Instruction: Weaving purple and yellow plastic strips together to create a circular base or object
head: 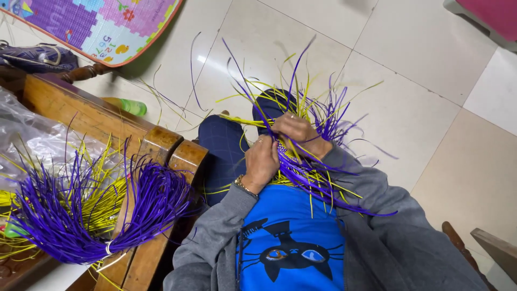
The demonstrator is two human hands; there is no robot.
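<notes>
On my lap I hold a half-woven piece of purple and yellow plastic strips [301, 161], with loose ends fanning out above and to the right. My left hand [262, 161], with a bracelet at the wrist, grips the near left side of the weave. Just beyond it, my right hand [297, 132] pinches strips at the top of the piece. Both hands touch the weave and sit close together over my dark blue trousers [222, 148].
A tied bundle of purple strips [107, 215] and yellow strips [102, 202] lies over a wooden armrest [161, 145] at left, beside clear plastic wrap [32, 134]. A green bottle [129, 106], shoes [37, 56] and a colourful play mat [97, 24] lie on the tiled floor.
</notes>
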